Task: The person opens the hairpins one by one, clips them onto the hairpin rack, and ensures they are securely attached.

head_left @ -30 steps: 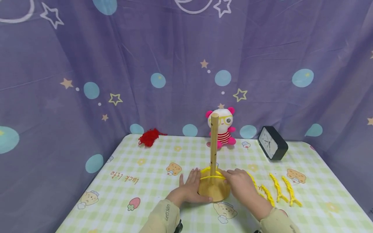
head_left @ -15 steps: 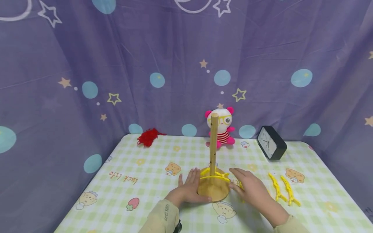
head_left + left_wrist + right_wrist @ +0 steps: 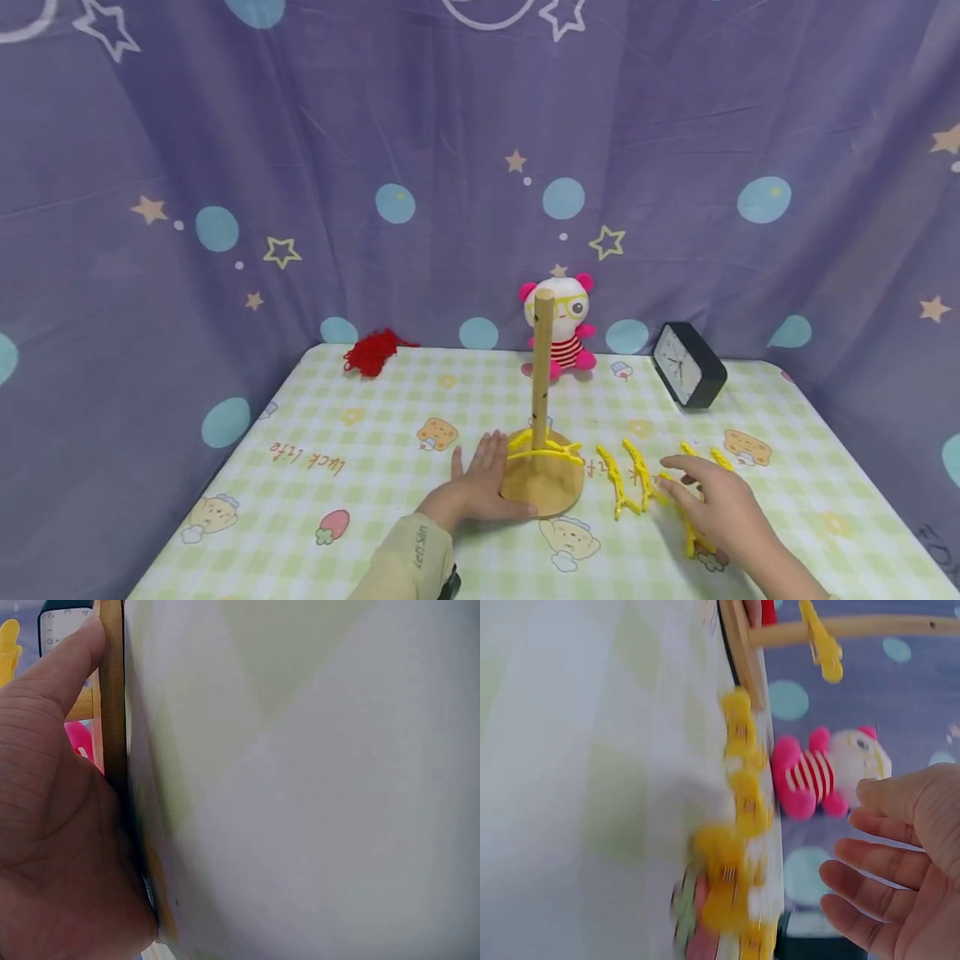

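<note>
A round wooden base [image 3: 551, 493] carries an upright wooden pole [image 3: 541, 367]. Yellow forked pieces [image 3: 555, 454], shaped like small branches, sit low around the pole, just above the base. My left hand [image 3: 472, 490] rests against the base's left side with straight fingers, its thumb [image 3: 79, 656] along the near rim. Over more yellow forked pieces on the table hovers my right hand [image 3: 723, 508], fingers loosely spread and holding nothing. One loose forked piece [image 3: 613, 479] lies right of the base; a piece [image 3: 690, 533] under the right hand is partly hidden.
Along the back of the table stand a plush panda toy [image 3: 566, 342] behind the pole and a black alarm clock [image 3: 688, 365] at right. A bundle of red yarn [image 3: 372, 352] lies back left. A patterned curtain [image 3: 450, 167] hangs behind the table.
My right hand has let go of the yellow piece at the pole and moved right, over the loose pieces. The left hand has stayed on the base. The head view has shifted slightly.
</note>
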{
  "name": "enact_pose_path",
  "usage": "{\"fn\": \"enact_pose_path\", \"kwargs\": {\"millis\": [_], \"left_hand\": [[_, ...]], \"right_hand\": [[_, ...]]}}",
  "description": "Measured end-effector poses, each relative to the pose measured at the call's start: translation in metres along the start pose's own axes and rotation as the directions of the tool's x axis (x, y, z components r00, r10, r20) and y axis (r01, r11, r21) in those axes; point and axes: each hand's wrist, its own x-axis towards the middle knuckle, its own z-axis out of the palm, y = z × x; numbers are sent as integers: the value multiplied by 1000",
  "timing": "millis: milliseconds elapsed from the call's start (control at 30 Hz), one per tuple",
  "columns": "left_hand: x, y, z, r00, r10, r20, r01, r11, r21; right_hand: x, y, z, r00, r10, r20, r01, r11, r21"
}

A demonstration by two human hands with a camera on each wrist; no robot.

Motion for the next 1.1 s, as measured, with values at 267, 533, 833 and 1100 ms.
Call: {"fn": "enact_pose_path", "kwargs": {"millis": [267,533,833,1100], "left_hand": [[1,-1,1,1000,8,-7,-8,1000,-3],[4,-5,4,1000,4,-3,-4,1000,-3],[7,-7,8,1000,0,-2,0,1000,-1],[6,-6,5,1000,-7,-4,7,1000,16]], "right_hand": [[-14,37,-14,995,95,6,-95,995,5],[-21,61,-17,995,66,-69,-69,997,-45],[-9,84,-15,964,225,143,-206,969,-137],[-7,88,-14,923,317,217,-278,941,-190]]}}
